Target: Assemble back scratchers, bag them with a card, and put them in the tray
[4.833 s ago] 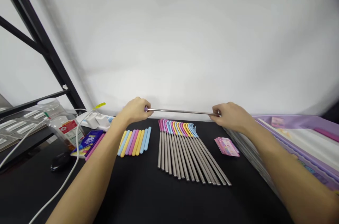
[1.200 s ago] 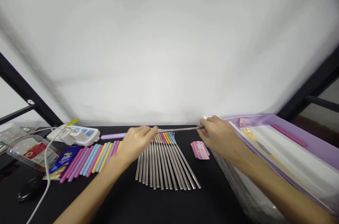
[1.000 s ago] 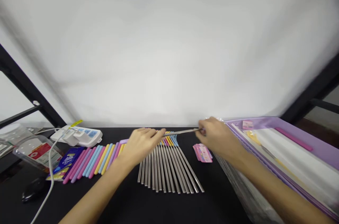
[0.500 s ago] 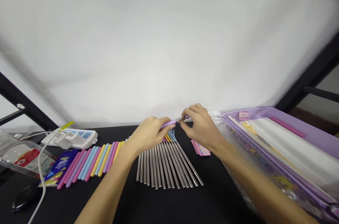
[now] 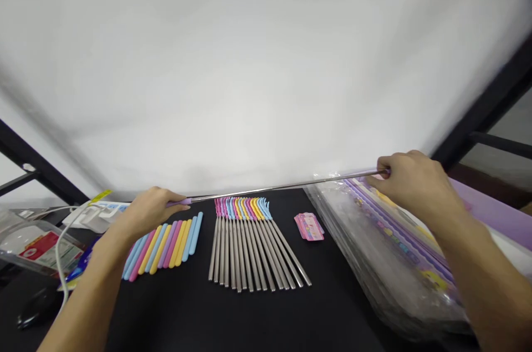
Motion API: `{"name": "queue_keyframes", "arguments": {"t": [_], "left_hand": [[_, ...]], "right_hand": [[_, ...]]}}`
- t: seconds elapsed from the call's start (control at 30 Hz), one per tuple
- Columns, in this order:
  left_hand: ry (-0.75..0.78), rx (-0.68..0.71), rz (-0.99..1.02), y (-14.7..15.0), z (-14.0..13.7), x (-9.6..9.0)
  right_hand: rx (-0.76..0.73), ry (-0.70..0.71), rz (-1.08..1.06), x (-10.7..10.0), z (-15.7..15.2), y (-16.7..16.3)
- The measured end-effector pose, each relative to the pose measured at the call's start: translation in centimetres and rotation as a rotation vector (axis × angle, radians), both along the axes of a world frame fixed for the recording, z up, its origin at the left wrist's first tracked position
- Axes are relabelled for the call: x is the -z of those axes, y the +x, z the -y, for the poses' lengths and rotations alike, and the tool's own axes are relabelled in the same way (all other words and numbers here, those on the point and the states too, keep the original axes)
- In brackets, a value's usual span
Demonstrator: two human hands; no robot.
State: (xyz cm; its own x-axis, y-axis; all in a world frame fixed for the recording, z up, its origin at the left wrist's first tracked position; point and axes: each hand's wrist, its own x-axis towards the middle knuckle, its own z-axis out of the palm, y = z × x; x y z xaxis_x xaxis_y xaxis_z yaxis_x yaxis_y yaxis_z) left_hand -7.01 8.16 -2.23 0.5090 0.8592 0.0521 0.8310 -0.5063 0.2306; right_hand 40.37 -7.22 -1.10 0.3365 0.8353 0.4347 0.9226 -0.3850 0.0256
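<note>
Stretched between my hands is a thin extended telescopic back scratcher (image 5: 286, 184) with a silvery rod and purple ends. My left hand (image 5: 152, 208) is closed on its purple handle. At the far end, my right hand (image 5: 409, 177) pinches the purple tip, mostly hidden by the fingers. Below the rod, several metal tubes (image 5: 253, 255) with curved pink, purple, yellow and blue tips (image 5: 241, 208) lie fanned side by side. Loose coloured handles (image 5: 170, 244) lie in a row beside my left forearm, which hides some of them.
Pink cards (image 5: 310, 226) lie right of the tubes on the black table (image 5: 257, 321). Clear plastic bags (image 5: 366, 263) and a purple tray (image 5: 490, 210) are on the right. A power strip (image 5: 97, 216), white cable, plastic container (image 5: 37, 246) and black mouse (image 5: 38, 307) are on the left.
My hands have moved far apart, left hand leftward and right hand rightward. The back scratcher's rod has been drawn out long between them.
</note>
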Motion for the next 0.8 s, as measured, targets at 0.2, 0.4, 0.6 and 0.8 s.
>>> {"name": "queue_keyframes", "arguments": {"t": [0.2,0.4,0.6,0.8], "left_hand": [[0.145,0.324,0.016,8.9,3.5,1.5],[-0.016,0.446,0.127,13.3,4.9,1.5],[0.297,0.46,0.061,14.5,5.1,1.4],[0.482,0.449,0.003,16.6,6.2,3.2]], "right_hand": [[-0.316,-0.009,-0.075,2.9,-3.0,-9.8],[-0.52,0.056,-0.283,4.4,-3.9,-14.3],[-0.53,-0.138,-0.686,2.6,-3.3,-12.9],[-0.595,-0.297,-0.942,1.0,-2.8,-10.6]]}}
